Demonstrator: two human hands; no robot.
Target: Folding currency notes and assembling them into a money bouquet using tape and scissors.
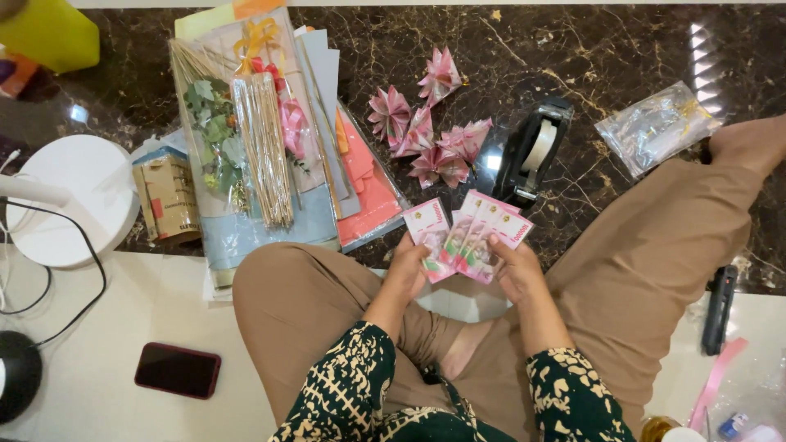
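Note:
I sit cross-legged on the floor in brown trousers. My left hand (407,266) and my right hand (514,268) together hold a fan of several pink paper notes (467,233) above my lap. The left hand grips the leftmost note, the right hand the right side of the fan. Just beyond the notes, several pink folded paper flowers (426,135) lie on the dark marble floor. A black tape dispenser (532,151) with a white roll stands to their right.
A pile of coloured paper sheets, wooden skewers (264,147), ribbons and green leaves lies at the left. A small brown box (168,195), a white lamp base (78,200), a dark red phone (178,370), a clear plastic bag (655,124) and a black tool (719,307) surround me.

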